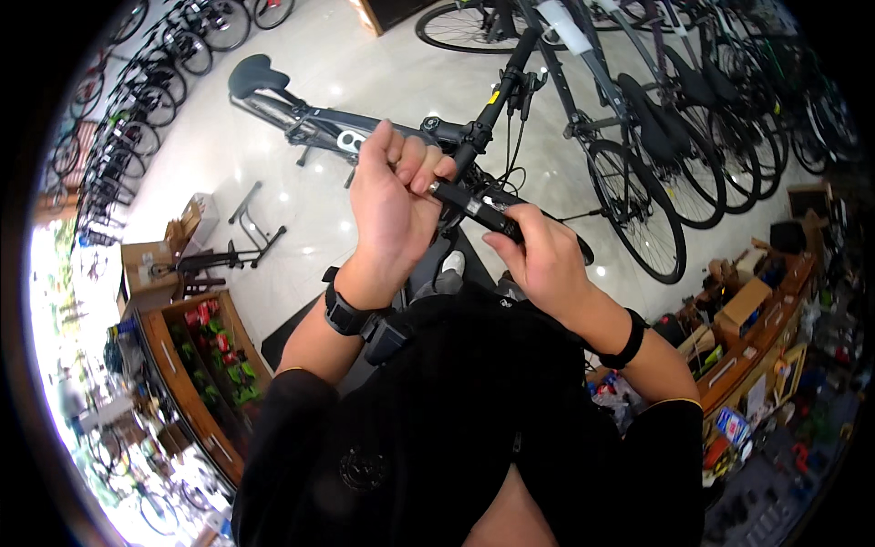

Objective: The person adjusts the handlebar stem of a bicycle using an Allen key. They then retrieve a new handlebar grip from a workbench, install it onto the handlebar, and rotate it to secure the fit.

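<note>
A black, stick-shaped tool (472, 209) with a small silver tip lies slantwise in front of me, over the bicycle's front end. My right hand (545, 260) grips its near right end between thumb and fingers. Beside the silver tip, my left hand (398, 187) is closed with curled fingers; whatever it pinches is hidden. Just beyond both hands runs the black handlebar (492, 105), with a yellow mark on it and cables hanging from the brake lever. The dark bicycle frame (333, 118) stretches away to the left, ending at a black saddle (258, 76).
Several parked bicycles (652, 123) stand at the right, and more bicycles (146, 109) line the far left. A metal stand (241, 248) is on the pale floor beside a cardboard box (148, 264). Wooden cabinets flank me: a display case (219, 342) left, a cluttered bench (752, 333) right.
</note>
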The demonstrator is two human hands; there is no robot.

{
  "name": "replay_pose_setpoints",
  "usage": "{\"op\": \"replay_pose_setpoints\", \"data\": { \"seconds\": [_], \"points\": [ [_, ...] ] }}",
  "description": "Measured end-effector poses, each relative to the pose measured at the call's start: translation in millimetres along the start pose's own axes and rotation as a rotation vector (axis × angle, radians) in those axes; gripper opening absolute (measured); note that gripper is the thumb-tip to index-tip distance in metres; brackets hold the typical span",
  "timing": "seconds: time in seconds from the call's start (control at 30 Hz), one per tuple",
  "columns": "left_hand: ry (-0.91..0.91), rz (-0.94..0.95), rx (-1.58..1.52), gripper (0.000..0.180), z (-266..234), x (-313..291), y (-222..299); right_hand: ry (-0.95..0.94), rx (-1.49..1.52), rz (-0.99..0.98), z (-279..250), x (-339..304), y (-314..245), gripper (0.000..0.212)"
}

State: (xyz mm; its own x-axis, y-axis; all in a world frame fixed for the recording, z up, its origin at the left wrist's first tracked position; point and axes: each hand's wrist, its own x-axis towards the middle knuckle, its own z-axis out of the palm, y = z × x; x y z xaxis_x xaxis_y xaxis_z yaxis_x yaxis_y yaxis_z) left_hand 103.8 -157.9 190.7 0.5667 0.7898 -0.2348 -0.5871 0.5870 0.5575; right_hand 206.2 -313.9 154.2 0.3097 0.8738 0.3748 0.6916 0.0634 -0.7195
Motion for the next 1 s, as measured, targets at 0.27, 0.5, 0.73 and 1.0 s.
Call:
{"op": "replay_pose_setpoints", "data": {
  "seconds": [0.27,0.5,0.73,1.0],
  "points": [
    [0.116,0.254,-0.019,0.039,36,-26,-23,-0.265,0.506,0.190,-47,11,19,0.024],
    [0.094,0.335,0.006,0.038,48,-39,-36,-0.326,0.492,0.052,-65,11,35,0.024],
    [0.085,0.376,-0.127,0.038,37,-37,-53,-0.440,0.441,0.104,-70,21,35,0.033],
    [0.094,0.152,0.023,0.029,31,-48,-39,-0.469,0.295,-0.667,-69,49,46,0.052]
  ]
}}
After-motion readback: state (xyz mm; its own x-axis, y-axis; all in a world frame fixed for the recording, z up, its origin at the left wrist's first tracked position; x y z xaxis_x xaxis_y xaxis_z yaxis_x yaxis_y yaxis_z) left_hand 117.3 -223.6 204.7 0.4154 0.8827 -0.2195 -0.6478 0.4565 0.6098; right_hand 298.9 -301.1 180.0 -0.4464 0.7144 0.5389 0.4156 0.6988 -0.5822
